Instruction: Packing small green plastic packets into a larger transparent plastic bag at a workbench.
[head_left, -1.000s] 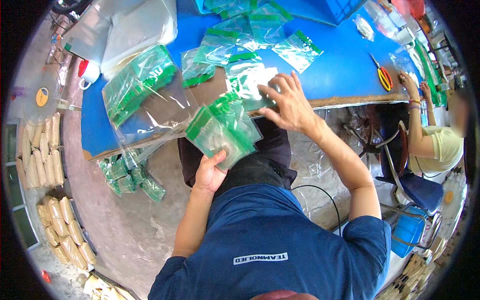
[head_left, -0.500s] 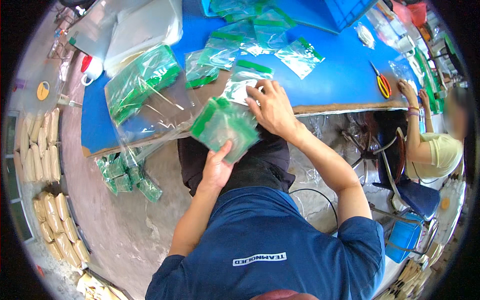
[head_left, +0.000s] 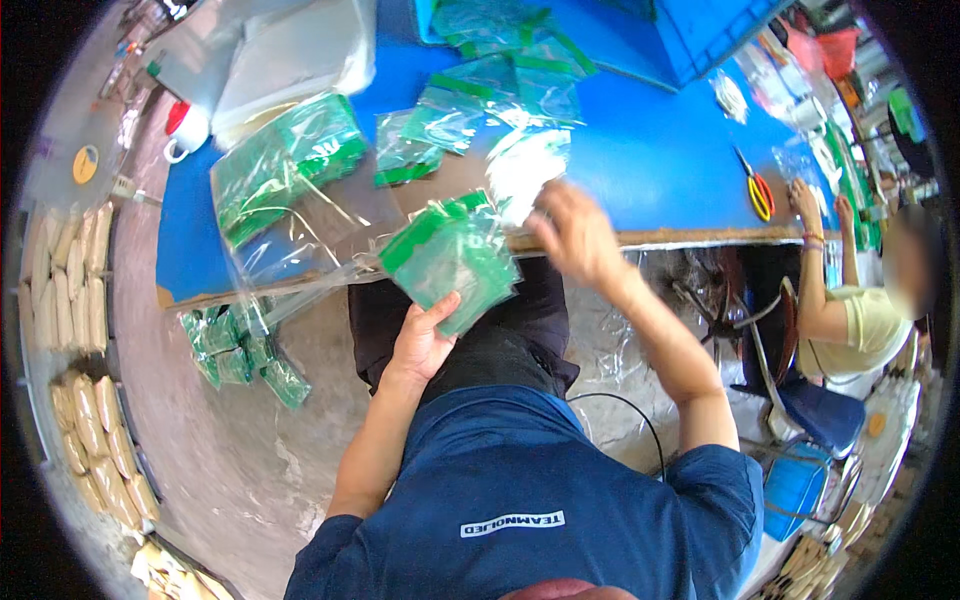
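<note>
Blue flat-topped counter [head_left: 650,180] and blue plastic crate [head_left: 715,45], with a fan of clear plastic bags with green strips [head_left: 455,265] above the lap

Cut off by the view, the crate keeps its contents untold; the fan looks light, limp and slippery, probably best pinched across all layers at the lower edge, where the left hand [head_left: 422,345] grips it, thumb on top; the right hand [head_left: 585,240] blurs beside a glare-whitened clear bag [head_left: 530,165], its hold impossible to tell

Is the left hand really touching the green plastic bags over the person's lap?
Touching. The head view shows the left hand holding the stack of green plastic bags, its thumb lying on top at their near edge.
</note>
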